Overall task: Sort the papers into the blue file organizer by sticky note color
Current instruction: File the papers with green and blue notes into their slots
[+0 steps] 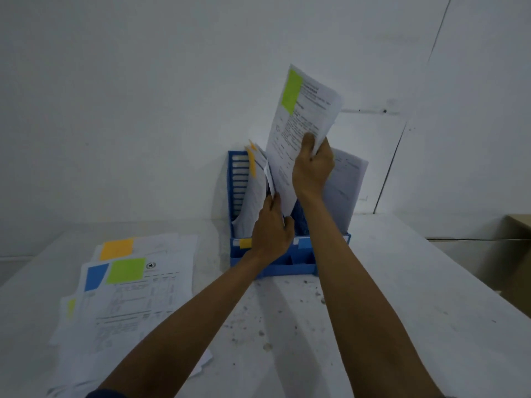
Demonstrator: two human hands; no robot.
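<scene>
The right hand (pixel 311 168) is pinching a white printed paper with a lime-green sticky note (pixel 301 116) at its right edge, thumb on the front and fingers curled behind, holding it upright and tilted over the middle of the blue plastic file organizer (pixel 275 265) standing at the far side of the white speckled table (pixel 373 311) against the white wall (pixel 143 96). The left hand (pixel 271 234) is reaching into the organizer, its fingers pressing against the white papers with orange sticky notes (pixel 253 179) that are leaning in the left compartment, apparently pushing them aside; whether it is gripping one of them cannot be told. More white sheets (pixel 347 182) are standing in the right compartment, behind the right wrist. On the organizer's near rim, a yellow label (pixel 245 243) is sitting at the left and a blue label (pixel 304 243) toward the right. On the table's near left, a loose pile of printed papers (pixel 126 305) is lying flat, showing orange, blue, lime-green and yellow sticky notes.
</scene>
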